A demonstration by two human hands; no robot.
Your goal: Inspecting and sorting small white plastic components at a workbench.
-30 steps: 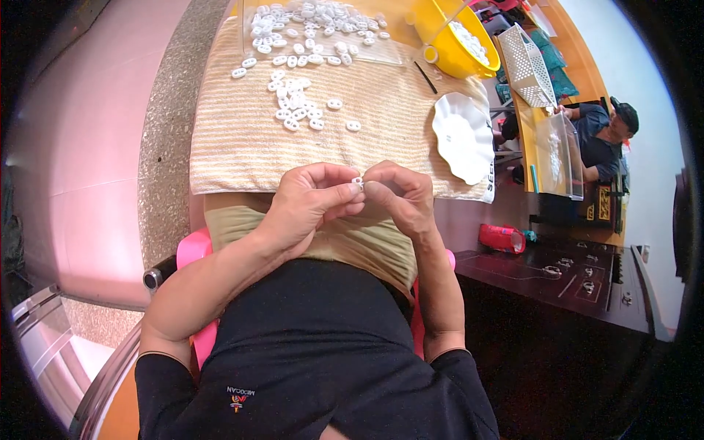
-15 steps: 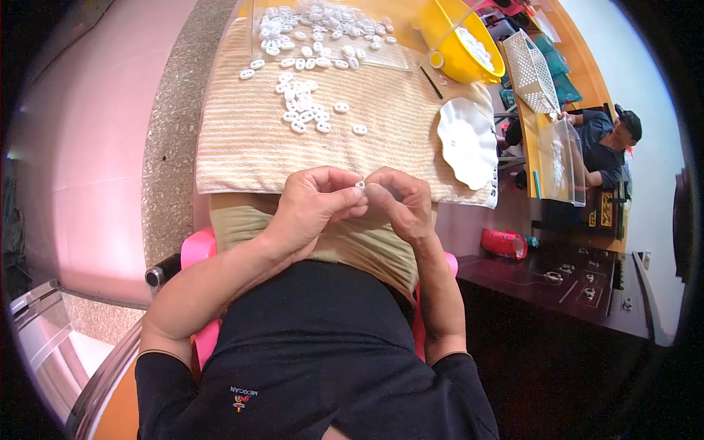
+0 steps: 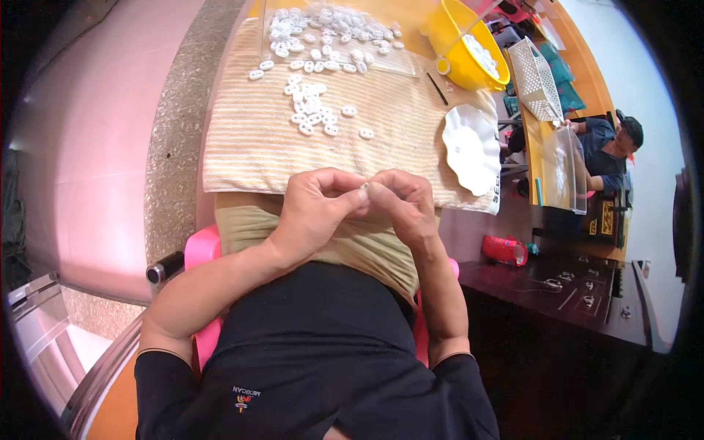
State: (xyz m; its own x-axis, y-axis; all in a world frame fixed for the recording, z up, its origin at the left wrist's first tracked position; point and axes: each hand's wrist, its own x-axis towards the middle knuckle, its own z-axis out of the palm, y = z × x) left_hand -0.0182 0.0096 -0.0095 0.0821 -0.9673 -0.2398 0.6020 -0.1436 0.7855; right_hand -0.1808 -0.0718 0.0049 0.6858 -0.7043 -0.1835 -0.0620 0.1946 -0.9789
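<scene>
Between the fingertips of my left hand [image 3: 317, 207] and my right hand [image 3: 405, 202] is a small white plastic piece [image 3: 364, 186], mostly covered by the fingers. Both hands pinch it from either side, just above my lap at the towel's near edge. Beyond them, a loose cluster of white oval pieces with two holes [image 3: 312, 110] lies on the striped towel [image 3: 249, 154]. Two similar pieces rest apart, to the cluster's right. A larger heap of them [image 3: 330, 26] is in a clear tray [image 3: 389, 70] at the far end.
A white scalloped dish [image 3: 469, 150] lies at the towel's right edge, near a thin black stick [image 3: 438, 89]. Behind it stands a yellow basin [image 3: 462, 51] holding white pieces. Farther right, another person [image 3: 605, 147] sits at a table with a clear tray and a white perforated basket [image 3: 535, 81].
The whole view has shifted slightly. My fingertips have closed further over the small white piece, so less of it shows. Both hands stay together in about the same place.
</scene>
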